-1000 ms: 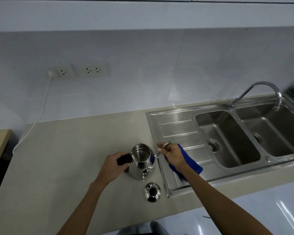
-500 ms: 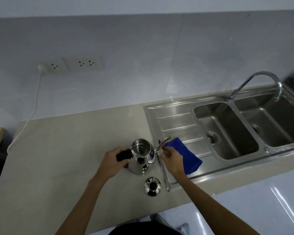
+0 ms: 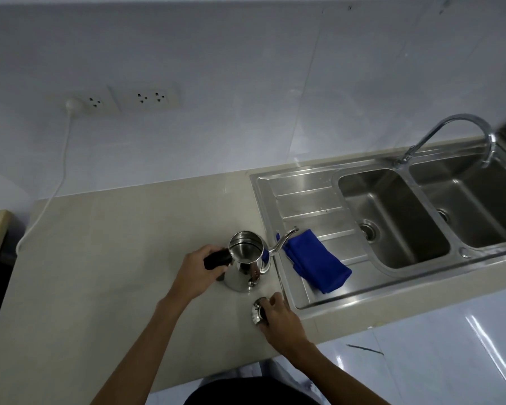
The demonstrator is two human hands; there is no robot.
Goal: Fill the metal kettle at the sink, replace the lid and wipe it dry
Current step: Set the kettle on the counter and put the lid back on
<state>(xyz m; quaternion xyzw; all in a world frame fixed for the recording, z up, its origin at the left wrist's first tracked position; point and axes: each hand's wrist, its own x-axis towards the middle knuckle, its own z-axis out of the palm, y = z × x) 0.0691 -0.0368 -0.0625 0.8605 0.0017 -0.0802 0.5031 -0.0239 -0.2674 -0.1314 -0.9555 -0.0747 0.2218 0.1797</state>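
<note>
Lid-replacement step: your left hand (image 3: 197, 271) fingers are gripping kettle (image 3: 244, 263) handle, centre frame on tabletop (image 3: 114, 258); right hand (image 3: 279, 317) fingers are closing round lid (image 3: 257, 311) just below. Next move, probably: lifting lid, seating it squarely over open mouth.

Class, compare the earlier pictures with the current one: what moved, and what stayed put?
The right hand left the blue cloth on the drainboard and came back to grasp the lid. The left hand still holds the kettle, standing open on the counter.

Kitchen, double-bowl steel sink (image 3: 319, 200), curved tap (image 3: 456, 124), beige countertop (image 3: 114, 258), wall sockets (image 3: 146, 97)
</note>
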